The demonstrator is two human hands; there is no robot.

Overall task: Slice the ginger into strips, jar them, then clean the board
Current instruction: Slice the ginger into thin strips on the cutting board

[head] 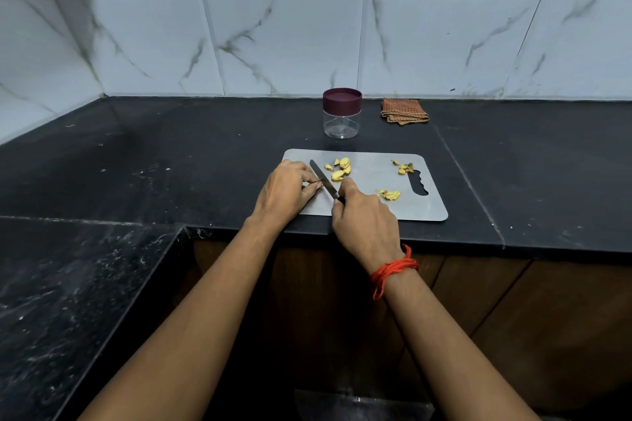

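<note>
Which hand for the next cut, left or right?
Right: the right hand grips the knife, blade at the ginger piece the left hand pinches on the cutting board.

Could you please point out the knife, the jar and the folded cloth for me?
knife [323, 179], head view, middle of the blade.
jar [342, 124], head view, its clear plastic wall.
folded cloth [404, 110], head view, centre of its checked top.

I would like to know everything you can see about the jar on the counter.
The jar is small, round and clear, plastic by its look, with a dark maroon lid on top. It stands upright and looks empty. It sits on the black counter just behind the cutting board, left of a folded checked cloth. Nothing else touches it.
</note>
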